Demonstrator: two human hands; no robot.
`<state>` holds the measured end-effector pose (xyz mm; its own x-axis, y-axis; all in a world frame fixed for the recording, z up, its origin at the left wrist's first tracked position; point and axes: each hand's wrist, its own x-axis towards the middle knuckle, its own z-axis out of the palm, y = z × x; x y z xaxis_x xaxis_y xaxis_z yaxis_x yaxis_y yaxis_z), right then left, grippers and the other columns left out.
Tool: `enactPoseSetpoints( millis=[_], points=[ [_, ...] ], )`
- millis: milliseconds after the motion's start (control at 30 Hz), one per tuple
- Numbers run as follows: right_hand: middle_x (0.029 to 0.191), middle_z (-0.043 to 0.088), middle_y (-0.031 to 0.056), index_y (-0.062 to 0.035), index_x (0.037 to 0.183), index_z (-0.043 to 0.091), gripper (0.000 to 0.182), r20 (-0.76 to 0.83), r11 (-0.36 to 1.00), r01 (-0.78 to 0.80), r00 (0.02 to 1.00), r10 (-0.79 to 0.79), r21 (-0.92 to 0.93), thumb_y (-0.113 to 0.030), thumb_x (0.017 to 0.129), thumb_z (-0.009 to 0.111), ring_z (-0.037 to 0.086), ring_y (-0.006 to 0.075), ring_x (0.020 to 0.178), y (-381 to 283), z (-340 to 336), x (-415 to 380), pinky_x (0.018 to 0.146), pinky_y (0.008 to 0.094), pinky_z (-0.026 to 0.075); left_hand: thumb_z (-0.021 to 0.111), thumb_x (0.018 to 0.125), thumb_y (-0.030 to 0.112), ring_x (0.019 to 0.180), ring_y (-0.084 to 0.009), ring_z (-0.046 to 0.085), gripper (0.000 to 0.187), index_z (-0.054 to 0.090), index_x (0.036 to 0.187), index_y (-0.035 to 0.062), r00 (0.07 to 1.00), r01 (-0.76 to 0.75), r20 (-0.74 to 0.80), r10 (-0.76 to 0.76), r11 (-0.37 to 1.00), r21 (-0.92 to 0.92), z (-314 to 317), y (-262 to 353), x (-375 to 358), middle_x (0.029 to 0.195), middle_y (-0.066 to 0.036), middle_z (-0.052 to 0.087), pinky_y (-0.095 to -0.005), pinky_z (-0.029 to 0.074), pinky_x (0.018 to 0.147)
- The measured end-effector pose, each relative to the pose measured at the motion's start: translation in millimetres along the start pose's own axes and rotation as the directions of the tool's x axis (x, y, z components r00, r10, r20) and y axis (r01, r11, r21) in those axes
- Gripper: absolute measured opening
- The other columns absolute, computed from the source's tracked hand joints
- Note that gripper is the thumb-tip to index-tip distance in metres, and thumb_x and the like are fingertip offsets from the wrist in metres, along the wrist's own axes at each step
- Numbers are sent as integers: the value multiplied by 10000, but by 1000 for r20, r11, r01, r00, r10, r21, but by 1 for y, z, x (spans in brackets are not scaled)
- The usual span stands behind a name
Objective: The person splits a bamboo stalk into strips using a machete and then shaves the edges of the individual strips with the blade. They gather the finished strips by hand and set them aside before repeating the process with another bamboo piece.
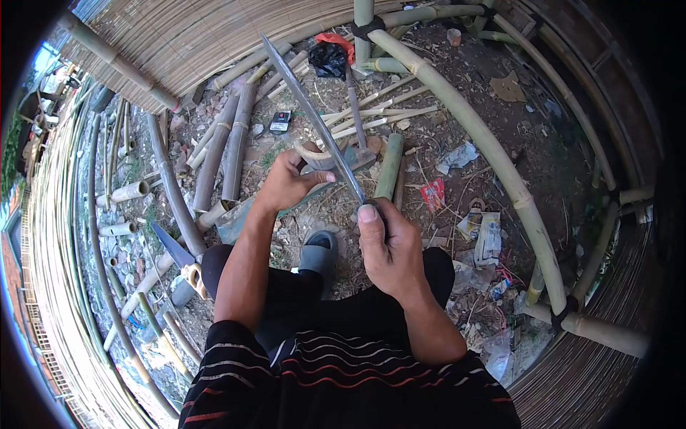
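Observation:
A long dark blade (307,107) slants up and to the left from my right hand (389,247), whose fingers are wrapped round its handle with the thumb on top. My left hand (293,179) grips a short piece of bamboo (315,156) with a curved, pale cut edge. The blade passes across or just beside that piece; whether they touch cannot be made out. Below my hands a grey sandal (319,256) is on my foot.
A saw (171,245) lies at the left by my knee. A hammer-like tool (357,107), a green bamboo length (390,166), split strips (386,112) and a black bag (328,60) lie ahead. A bamboo rail (471,121) curves along the right.

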<state>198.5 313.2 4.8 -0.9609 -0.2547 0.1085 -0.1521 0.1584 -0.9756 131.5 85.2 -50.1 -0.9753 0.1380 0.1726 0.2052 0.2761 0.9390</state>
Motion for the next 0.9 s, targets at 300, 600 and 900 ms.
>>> enactPoseSetpoints(
  millis=[300, 600, 900],
  points=[
    [558, 555, 110, 1, 932, 601, 413, -2, 1000, 24, 1000, -24, -18, -396, 1041, 566, 613, 281, 489, 1, -4, 3, 493, 394, 445, 849, 811, 64, 972, -115, 607, 271, 702, 1031, 5, 1000, -6, -4, 6, 997, -79, 0, -7, 5, 1005, -22, 711, -305, 473, 911],
    [601, 609, 141, 6, 954, 611, 346, -68, 990, 113, 991, -119, -83, -333, 1017, 626, 665, 347, 547, -18, -3, 7, 511, 414, 475, 849, 805, 55, 950, -107, 599, 264, 699, 1016, 2, 999, -33, -36, 33, 999, -15, -3, 8, 6, 977, -24, 704, -295, 472, 880],
    [598, 615, 189, 46, 981, 613, 436, 37, 982, 90, 996, -85, -168, -387, 989, 660, 681, 386, 568, -5, -2, 32, 521, 443, 503, 907, 758, 282, 1459, -296, 385, 1043, 298, 1548, -21, 966, -89, -207, 155, 952, 293, -65, 51, -11, 1546, -214, 412, -449, 328, 1194]
  ],
)
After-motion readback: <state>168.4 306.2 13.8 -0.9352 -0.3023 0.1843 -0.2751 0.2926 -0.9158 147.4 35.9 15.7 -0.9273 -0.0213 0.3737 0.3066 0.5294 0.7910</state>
